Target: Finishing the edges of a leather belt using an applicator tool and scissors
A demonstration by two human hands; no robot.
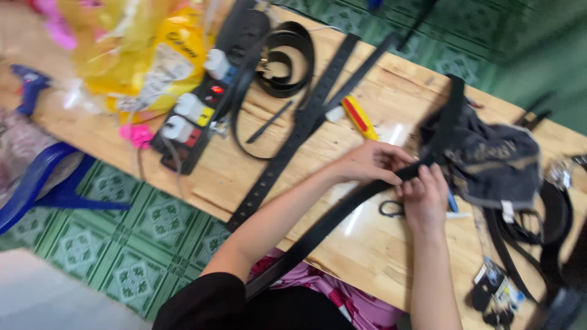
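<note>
My left hand (373,162) and my right hand (426,197) both pinch one long black belt (330,220) near its end, over a wooden table (244,165). The belt runs from my fingers down left across the table edge toward my lap. Under my right hand lie black scissors (389,209), only one handle loop showing. A dark grey cloth (489,159) sits just right of my hands, with another black strap (451,110) rising over it.
Several black belts (306,116) and a coiled one (284,58) lie at the back. A black power strip (192,119) with plugs, a yellow bag (153,55), a yellow-red cutter (359,117), buckled belts (538,232) at right, and a blue chair (36,180) on green tiled floor.
</note>
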